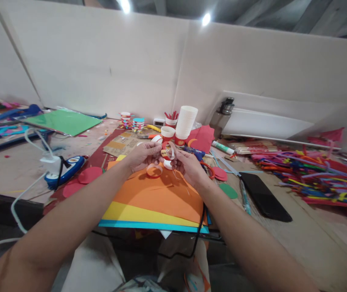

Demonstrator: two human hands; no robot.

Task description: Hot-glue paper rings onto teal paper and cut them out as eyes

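Over the orange sheet point(161, 194), both hands meet at a small red and white paper ring point(171, 151) that looks cut from a cup. My left hand point(146, 156) is closed with its fingertips on the ring's left side. On the right side, my right hand point(187, 163) pinches the ring's edge, and a thin curled strip point(181, 178) hangs below it. Another cut ring point(154, 171), red and white, lies on the orange sheet just below my left hand. Behind the hands stand a paper cup point(168, 132) and a tall stack of white cups point(186, 122).
Red circles point(90, 175) and a hot glue gun point(194, 153) flank the sheets. A black phone point(264, 196), a pen point(245, 197) and many pipe cleaners point(322, 174) lie right. A white plug point(50, 164) with cables and a green sheet point(65, 121) are left.
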